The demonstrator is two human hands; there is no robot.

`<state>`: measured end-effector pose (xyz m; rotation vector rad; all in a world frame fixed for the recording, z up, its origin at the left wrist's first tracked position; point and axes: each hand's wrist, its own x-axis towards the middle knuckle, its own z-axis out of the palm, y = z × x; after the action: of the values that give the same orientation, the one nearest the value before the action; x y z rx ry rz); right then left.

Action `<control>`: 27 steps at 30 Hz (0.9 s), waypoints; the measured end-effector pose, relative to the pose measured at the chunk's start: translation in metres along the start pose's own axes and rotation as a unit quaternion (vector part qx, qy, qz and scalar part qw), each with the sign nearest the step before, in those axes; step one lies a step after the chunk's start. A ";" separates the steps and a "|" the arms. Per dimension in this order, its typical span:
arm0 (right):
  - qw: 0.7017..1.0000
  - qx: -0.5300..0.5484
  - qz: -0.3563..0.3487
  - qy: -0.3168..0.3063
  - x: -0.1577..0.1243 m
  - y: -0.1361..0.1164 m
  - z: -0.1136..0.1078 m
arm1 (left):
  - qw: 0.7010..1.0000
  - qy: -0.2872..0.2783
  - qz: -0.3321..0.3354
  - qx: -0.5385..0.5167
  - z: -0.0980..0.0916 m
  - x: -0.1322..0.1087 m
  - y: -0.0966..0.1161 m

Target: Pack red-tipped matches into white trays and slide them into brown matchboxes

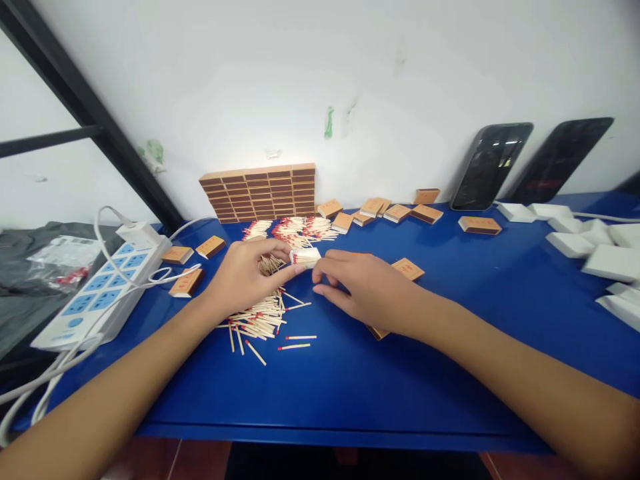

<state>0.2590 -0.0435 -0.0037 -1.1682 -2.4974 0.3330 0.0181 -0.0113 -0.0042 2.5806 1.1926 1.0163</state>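
Note:
My left hand [250,273] grips a small white matchbox tray [307,256] between thumb and fingers. Red-tipped matches lie inside the tray. At the tray's right end is my right hand [357,283], its fingers bent and the thumb slightly apart from them. Nothing shows between those fingertips; whether they touch the tray I cannot tell. Under and in front of my left hand spreads a pile of loose matches [260,319]. More matches [305,230] lie heaped behind the tray. Partly hidden by my right hand and forearm are matchbox covers, one of them an orange cover [407,269].
A stacked block of matchboxes [263,193] stands against the wall. Several orange matchboxes [397,213] lie along the back, others [186,283] at left near a power strip [105,287] with white cables. Two phones [493,167] lean at right, beside white trays [613,260].

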 end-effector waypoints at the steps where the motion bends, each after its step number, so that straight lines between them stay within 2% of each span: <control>1: 1.000 0.009 -0.006 0.004 -0.001 -0.001 0.000 | 1.000 0.001 0.003 0.003 0.000 0.000 -0.001; 3: 0.999 0.029 -0.022 -0.001 -0.004 -0.005 0.002 | 1.000 0.002 0.006 0.009 0.000 0.001 -0.001; 8: 0.996 0.036 -0.050 -0.064 -0.005 -0.021 0.010 | 1.000 0.006 0.002 0.023 0.000 0.001 0.001; 12: 0.997 0.033 -0.034 -0.066 -0.001 -0.024 0.013 | 0.999 0.018 0.004 0.029 -0.001 0.000 0.003; 17: 0.997 0.036 -0.017 -0.072 -0.001 -0.023 0.012 | 1.000 0.004 -0.005 0.020 0.000 0.001 0.002; 24: 0.998 0.061 0.005 -0.006 0.002 -0.010 0.007 | 0.998 0.039 -0.041 0.026 -0.001 0.001 -0.002; 27: 0.997 0.070 0.019 0.007 0.003 -0.003 0.004 | 0.992 0.092 -0.084 0.038 -0.002 0.002 0.000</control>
<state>0.2531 -0.0432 -0.0051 -1.1586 -2.3997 0.4988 0.0178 -0.0097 -0.0016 2.4325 1.4902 1.2149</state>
